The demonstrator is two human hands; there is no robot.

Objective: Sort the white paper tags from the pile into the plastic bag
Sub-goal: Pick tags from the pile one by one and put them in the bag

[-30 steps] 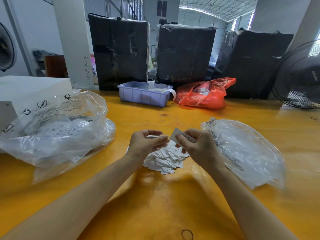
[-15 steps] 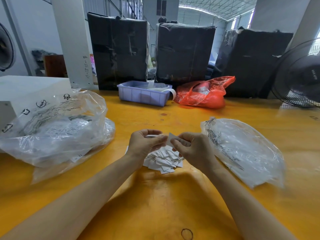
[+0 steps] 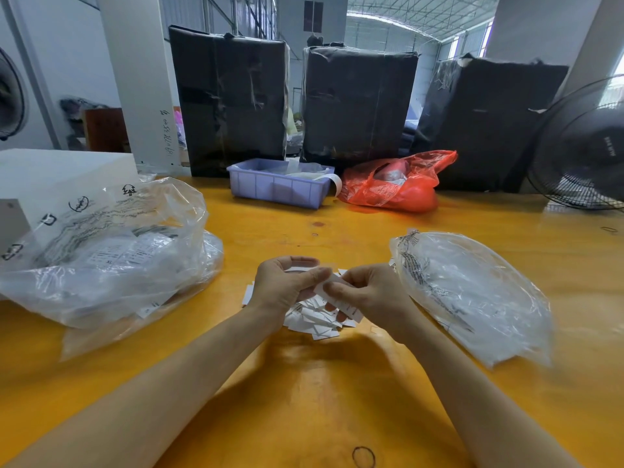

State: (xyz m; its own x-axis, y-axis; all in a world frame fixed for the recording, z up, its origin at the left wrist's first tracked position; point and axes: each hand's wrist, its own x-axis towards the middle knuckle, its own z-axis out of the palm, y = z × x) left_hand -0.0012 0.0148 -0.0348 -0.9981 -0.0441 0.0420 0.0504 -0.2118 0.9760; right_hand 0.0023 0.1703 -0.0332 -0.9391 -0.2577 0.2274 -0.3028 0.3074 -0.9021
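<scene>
1. Yellow counter (image 3: 304, 383) fills my view, and both bare forearms reach in from the bottom edge.
2. My left hand (image 3: 287, 285) has its fingers curled around a few white paper tags (image 3: 299, 269), held just above the pile.
3. My right hand (image 3: 368, 292) pinches one tag (image 3: 341, 300) between thumb and fingers; the strip slants down toward the pile, and its upper end meets the left fingertips.
4. Under both hands the pile of tags (image 3: 314, 320) lies loose on the counter, partly hidden by them.
5. Just right of my right hand lies a clear plastic bag (image 3: 472, 292), flat on the counter, with black print along its near edge.
6. On my left sits a larger crumpled clear bag (image 3: 108, 251) with printed sheets inside, leaning on a white box (image 3: 60, 173).
7. At the far edge I see a lilac bin (image 3: 280, 184), a red bag (image 3: 398, 184) beside it, dark wrapped bundles (image 3: 358, 103) behind, and a fan (image 3: 587, 153) at right.
</scene>
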